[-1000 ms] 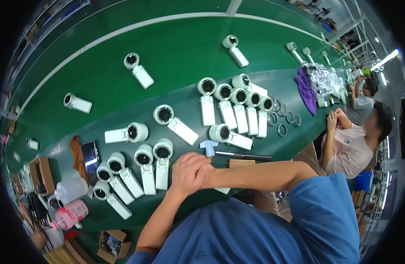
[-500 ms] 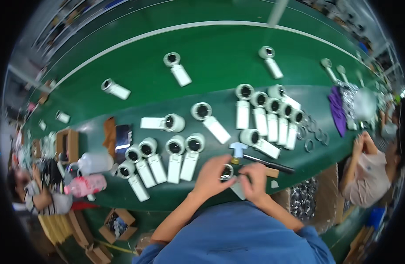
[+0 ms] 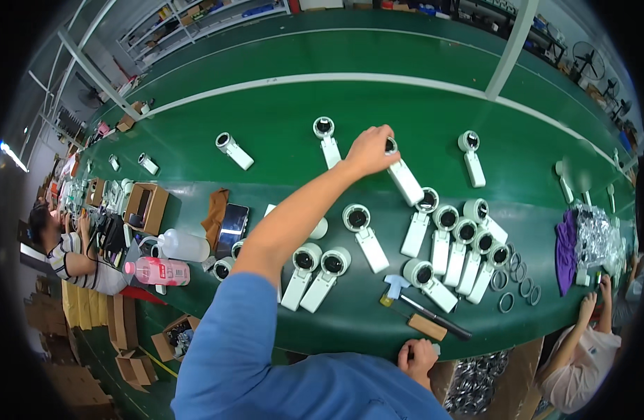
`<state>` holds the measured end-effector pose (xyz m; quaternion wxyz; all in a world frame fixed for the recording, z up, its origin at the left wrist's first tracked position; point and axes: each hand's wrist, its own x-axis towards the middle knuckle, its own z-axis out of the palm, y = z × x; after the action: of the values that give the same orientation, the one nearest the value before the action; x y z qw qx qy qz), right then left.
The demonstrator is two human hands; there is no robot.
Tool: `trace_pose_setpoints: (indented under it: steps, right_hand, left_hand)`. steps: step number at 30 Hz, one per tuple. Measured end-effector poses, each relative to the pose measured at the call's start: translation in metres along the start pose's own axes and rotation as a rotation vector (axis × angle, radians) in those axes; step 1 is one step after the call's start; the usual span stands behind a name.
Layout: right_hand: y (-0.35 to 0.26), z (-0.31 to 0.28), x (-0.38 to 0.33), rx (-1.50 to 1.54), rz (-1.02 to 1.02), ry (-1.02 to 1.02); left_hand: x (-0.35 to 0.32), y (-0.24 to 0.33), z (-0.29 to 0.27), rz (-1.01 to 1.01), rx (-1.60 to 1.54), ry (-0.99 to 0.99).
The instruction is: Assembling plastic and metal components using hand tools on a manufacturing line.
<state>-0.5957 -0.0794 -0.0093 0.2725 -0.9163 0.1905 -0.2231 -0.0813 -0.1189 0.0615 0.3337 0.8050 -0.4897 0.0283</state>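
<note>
My left arm stretches out across the table. My left hand (image 3: 371, 152) grips the round head of a white handheld fan (image 3: 407, 183), its handle slanting down to the right. Close to my body, my right hand (image 3: 418, 356) is curled at the table's near edge, its palm side hidden. Just beyond that hand are a wooden block (image 3: 427, 327), a black rod-like tool (image 3: 444, 320) and a small hammer (image 3: 396, 285) with a pale blue-white head. More white handheld fans (image 3: 366, 238) lie in rows on both sides of my arm. Several grey rings (image 3: 506, 302) lie right of them.
A box of metal rings (image 3: 476, 381) stands below the table edge at right. Left on the table are a pink bottle (image 3: 161, 271), a clear jug (image 3: 184, 245), a tablet (image 3: 233, 227) and a brown cloth (image 3: 215, 212). Co-workers sit at both ends; a purple cloth (image 3: 565, 252) lies at right.
My left hand has gone from near my body far forward with a handheld fan. My right hand has dropped to the near edge. The view has tilted upward.
</note>
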Motion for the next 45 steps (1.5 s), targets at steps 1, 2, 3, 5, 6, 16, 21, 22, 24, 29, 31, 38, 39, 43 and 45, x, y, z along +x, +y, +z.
trace_pose_setpoints:
  steps: [1, 2, 3, 5, 6, 16, 21, 22, 24, 29, 31, 38, 39, 43, 45]
  right_hand:
    - [-0.001, 0.000, -0.003, 0.011, 0.007, -0.010]
    - [-0.001, 0.000, -0.005, 0.024, 0.013, -0.022]
    - [0.001, 0.003, 0.001, 0.029, 0.033, -0.027]
    - [0.004, 0.006, 0.009, 0.050, 0.037, 0.004]
    - [0.004, 0.004, 0.007, 0.066, 0.045, 0.018]
    - [-0.010, -0.029, 0.043, -0.164, -0.039, 0.184]
    - [0.008, -0.057, 0.057, -0.184, 0.101, -0.042]
    - [0.014, -0.060, 0.055, -0.159, 0.091, 0.008]
    - [0.029, -0.064, 0.054, -0.122, 0.072, 0.052]
    - [0.062, -0.086, 0.069, -0.111, 0.163, -0.155]
    - [0.057, -0.090, 0.076, -0.067, 0.154, -0.244]
    - [0.040, -0.081, 0.077, -0.095, 0.108, -0.256]
    - [0.043, -0.080, 0.075, -0.098, 0.111, -0.258]
    - [0.046, -0.078, 0.066, -0.141, 0.150, -0.255]
    - [0.028, -0.079, 0.074, -0.262, -0.058, -0.109]
  left_hand:
    - [0.013, -0.023, 0.010, -0.103, -0.026, 0.004]
    - [0.019, -0.046, 0.018, -0.207, -0.052, 0.010]
    - [0.025, -0.061, 0.028, -0.195, -0.046, 0.013]
    - [0.013, -0.083, 0.037, 0.052, 0.194, 0.246]
    - [0.003, -0.089, 0.038, 0.172, 0.306, 0.353]
    - [-0.027, -0.119, -0.043, -0.903, 0.220, 0.046]
    - [-0.074, -0.086, -0.076, -0.934, -0.706, 0.219]
    - [-0.088, -0.075, -0.078, -0.803, -0.822, 0.202]
    - [-0.121, -0.032, -0.088, -0.654, -1.027, 0.203]
    - [-0.189, 0.097, -0.116, -0.524, -1.114, 0.271]
    - [-0.205, 0.125, -0.121, -0.418, -1.109, 0.283]
    - [-0.235, 0.168, -0.133, -0.224, -1.214, 0.268]
    - [-0.236, 0.173, -0.132, -0.201, -1.228, 0.274]
    - [-0.244, 0.178, -0.136, -0.192, -1.183, 0.231]
    - [-0.248, 0.181, -0.135, -0.204, -1.155, 0.202]
